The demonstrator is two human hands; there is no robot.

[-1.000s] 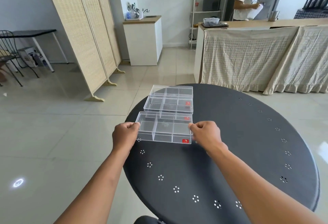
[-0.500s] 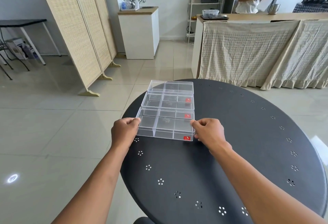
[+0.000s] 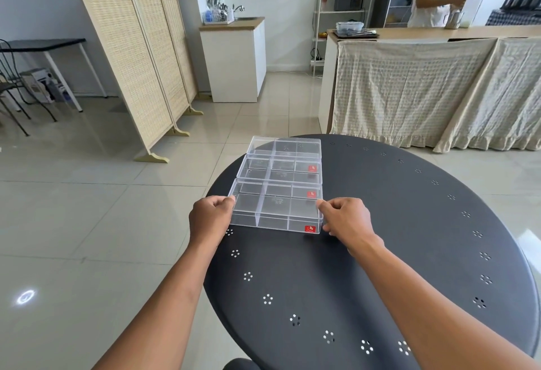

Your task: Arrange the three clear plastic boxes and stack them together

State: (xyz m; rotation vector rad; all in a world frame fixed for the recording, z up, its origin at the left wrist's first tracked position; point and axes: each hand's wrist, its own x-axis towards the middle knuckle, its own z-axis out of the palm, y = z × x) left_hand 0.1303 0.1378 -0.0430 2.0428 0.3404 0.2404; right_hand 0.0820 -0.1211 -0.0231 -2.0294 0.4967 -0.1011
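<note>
Both forearms are bare to the bottom edge of the view, with no sleeves, watch, rings or gloves. The left hand point(image 3: 211, 217) and right hand point(image 3: 346, 217) have short, unpainted nails.

Bright, even daylight fills the room and the picture is sharp throughout. A small ring of glare point(image 3: 25, 296) sits on the glossy floor tiles point(image 3: 87, 217) at lower left, and a pale sheen crosses them near the folding screen point(image 3: 131, 47). The round black table point(image 3: 380, 252) casts no hard shadow. Wide-angle bending bows the edges
</note>
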